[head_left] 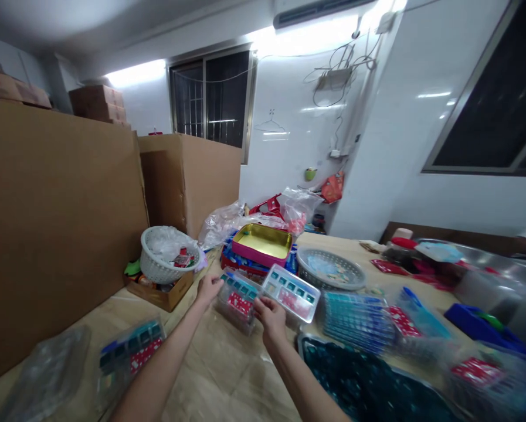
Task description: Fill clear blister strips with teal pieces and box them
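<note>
Head view shows a clear box packed with red-patterned pieces and teal squares, gripped by the left hand, its fingers pressed together and curled over the box's far end. Just beside it is a clear tray with teal cells, its near edge in the right hand, the fingers bunched and pinching that edge; whether they also touch the box, I cannot tell. Both pieces are over the middle of the tabletop, almost touching each other. The step in hand appears to be handling these two clear containers together, and with both hands taken, any further handling calls for one hand to be freed first.

Beyond them stand a tin with a gold inside and pink rim, and a round grey basket. To the left, a white basket sits on a low carton before a large cardboard box. To the right lie a stack of blue trays and a steel basin. A wrapped pack rests at lower left, and a dark teal tray at the bottom edge.
</note>
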`<state>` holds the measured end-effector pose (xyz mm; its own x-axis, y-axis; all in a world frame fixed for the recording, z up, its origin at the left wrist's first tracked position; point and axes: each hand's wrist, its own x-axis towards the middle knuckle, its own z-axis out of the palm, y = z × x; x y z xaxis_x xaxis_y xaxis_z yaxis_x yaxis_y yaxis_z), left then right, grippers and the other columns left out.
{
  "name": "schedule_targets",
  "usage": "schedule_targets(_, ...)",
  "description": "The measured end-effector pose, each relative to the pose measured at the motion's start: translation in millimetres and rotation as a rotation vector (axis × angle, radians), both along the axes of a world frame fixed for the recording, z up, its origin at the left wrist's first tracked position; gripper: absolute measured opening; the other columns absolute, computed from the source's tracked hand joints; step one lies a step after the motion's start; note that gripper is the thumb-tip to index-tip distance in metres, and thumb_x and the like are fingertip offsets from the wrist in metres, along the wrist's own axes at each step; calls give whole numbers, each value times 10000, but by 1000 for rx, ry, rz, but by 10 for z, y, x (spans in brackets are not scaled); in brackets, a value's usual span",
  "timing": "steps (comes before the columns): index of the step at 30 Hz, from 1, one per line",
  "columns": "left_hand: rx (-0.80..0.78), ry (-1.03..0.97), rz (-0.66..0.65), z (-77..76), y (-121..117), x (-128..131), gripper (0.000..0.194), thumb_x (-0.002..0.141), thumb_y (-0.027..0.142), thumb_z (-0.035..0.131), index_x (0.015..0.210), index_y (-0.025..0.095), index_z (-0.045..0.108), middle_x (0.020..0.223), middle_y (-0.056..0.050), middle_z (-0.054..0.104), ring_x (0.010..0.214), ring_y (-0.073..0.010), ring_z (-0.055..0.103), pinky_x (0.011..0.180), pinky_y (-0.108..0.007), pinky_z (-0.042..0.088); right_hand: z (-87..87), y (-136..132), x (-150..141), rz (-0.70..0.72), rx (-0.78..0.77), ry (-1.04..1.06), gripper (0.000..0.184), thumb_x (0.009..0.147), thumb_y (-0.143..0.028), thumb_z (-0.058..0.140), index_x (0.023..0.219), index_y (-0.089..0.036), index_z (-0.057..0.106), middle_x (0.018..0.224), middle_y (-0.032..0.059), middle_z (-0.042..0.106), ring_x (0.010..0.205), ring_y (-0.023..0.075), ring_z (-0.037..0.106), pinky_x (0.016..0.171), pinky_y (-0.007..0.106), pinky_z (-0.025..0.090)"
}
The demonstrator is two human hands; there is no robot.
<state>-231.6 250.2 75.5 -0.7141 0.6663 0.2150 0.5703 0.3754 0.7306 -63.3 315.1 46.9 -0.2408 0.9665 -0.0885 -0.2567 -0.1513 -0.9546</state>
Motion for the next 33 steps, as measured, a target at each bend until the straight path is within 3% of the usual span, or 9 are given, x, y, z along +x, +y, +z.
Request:
schedule_targets(4, -37, 67, 75, 225, -425, -55, 155, 722, 268, 577, 697, 135, 653, 611, 6, 610, 641, -144, 563, 594, -222, 379, 100, -142, -41, 98, -26, 32, 426, 457, -404, 771, 759, -136, 633, 592, 7, 625, 490, 138, 555, 495, 272, 460)
schedule_targets(9, -130, 144, 282, 438, -1583, -144, 240, 691, 305, 621, 882, 161, 599, 683, 3, 618, 672, -157, 569, 616, -232, 372, 136, -599, -481, 429, -3, -61, 438, 473, -397, 739, 797, -112, 668, 650, 49, 669, 531, 145, 572, 509, 263, 445)
schedule_targets(13, -347, 203, 429, 447, -2470, -138, 307, 760, 323, 557, 1023, 168, 521, 779, -24, 648, 737, -176, 599, 662, -247, 391, 147, -1182, -988, 639, 63, -114, 288, 528, -344, 675, 697, -110, 678, 607, 41, 663, 529, 143, 566, 501, 246, 421)
schedule_targets(16, -522, 213, 482, 342, -2798, -98, 289, 810, 334, 493, 1030, 147, 506, 864, -79, 671, 801, -203, 624, 674, -264, 408, 115, -1477, -1257, 693, 130, -168, 146, 548, -273, 658, 561, -128, 654, 488, 10, 609, 476, 138, 526, 472, 238, 374)
schedule_targets(22, -605, 183, 513, 158, -2960, 55, 313, 870, 321, 392, 1070, 105, 497, 902, -143, 676, 851, -249, 638, 705, -309, 443, 51, -1592, -1347, 703, 292, -277, 157, 593, -217, 647, 452, -165, 602, 410, -18, 543, 548, 172, 545, 538, 248, 374)
schedule_targets(25, -542, 371, 555, 182, -2954, 264, 380, 877, 360, 354, 1100, 77, 475, 1022, -190, 620, 972, -292, 585, 812, -382, 444, 121, -1602, -1046, 676, 355, -282, 132, 671, -258, 611, 602, -155, 659, 556, 3, 632, 643, 176, 574, 601, 252, 413)
schedule_targets(27, -386, 616, 513, 172, -2833, 510, 439, 864, 397, 360, 1129, 62, 463, 1125, -221, 555, 1074, -331, 514, 895, -448, 413, 168, -1603, -642, 636, 383, -290, 128, 699, -249, 600, 711, -149, 681, 670, 16, 672, 685, 165, 588, 641, 251, 439)
schedule_targets(29, -157, 769, 333, 93, -2577, 838, 491, 847, 416, 387, 1194, 71, 432, 1205, -232, 503, 1151, -354, 448, 949, -494, 384, 179, -1567, -114, 573, 401, -315, 114, 696, -222, 616, 758, -161, 689, 742, 13, 687, 727, 153, 609, 668, 236, 457)
schedule_targets(33, 187, 783, -267, -233, -1845, 1771, 338, 818, 349, 470, 1128, 221, 514, 1159, -143, 577, 1159, -335, 467, 928, -515, 412, 105, -1293, 1223, 402, 437, -347, 135, 727, -228, 595, 820, -187, 684, 795, 12, 684, 741, 154, 630, 622, 223, 471)
